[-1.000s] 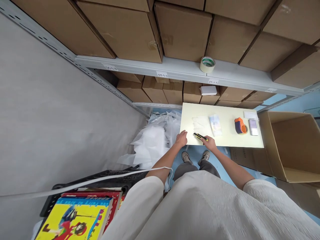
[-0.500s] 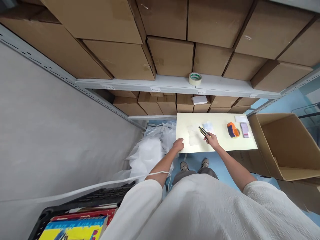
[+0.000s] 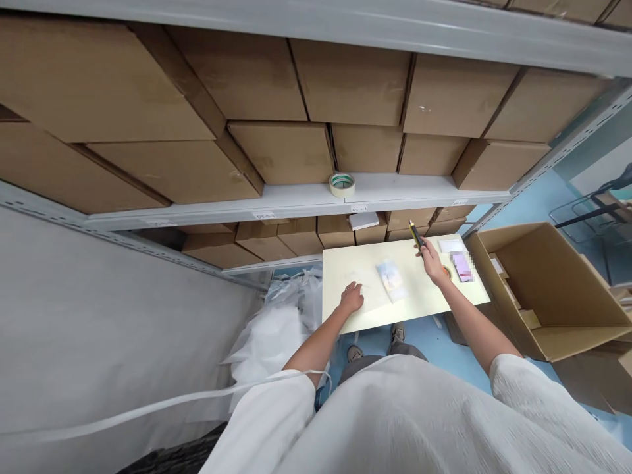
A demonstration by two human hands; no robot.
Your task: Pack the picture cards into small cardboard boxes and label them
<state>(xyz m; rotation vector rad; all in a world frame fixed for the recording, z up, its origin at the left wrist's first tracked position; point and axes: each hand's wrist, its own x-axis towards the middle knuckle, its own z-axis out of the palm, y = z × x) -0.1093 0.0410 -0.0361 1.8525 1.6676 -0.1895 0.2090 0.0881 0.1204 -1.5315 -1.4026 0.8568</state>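
My right hand is closed around a black and yellow utility knife, held above the table and pointing up toward the shelf. On the pale table, my left hand rests with its fingers apart on a faint, translucent plastic sheet. Between the hands lies a small clear packet with a bluish print. An orange tape dispenser is mostly hidden behind my right hand. Beyond it lies a flat pinkish thing, partly pixelated, beside a white card.
Cardboard boxes fill the shelves ahead. A tape roll sits on the shelf edge, a white box below it. White plastic bags pile up left of the table. An open carton stands at the right.
The view has swung right. My right hand has moved the knife rightward, in front of the tape dispenser. My left hand has gone from the table's corner onto the plastic sheet.
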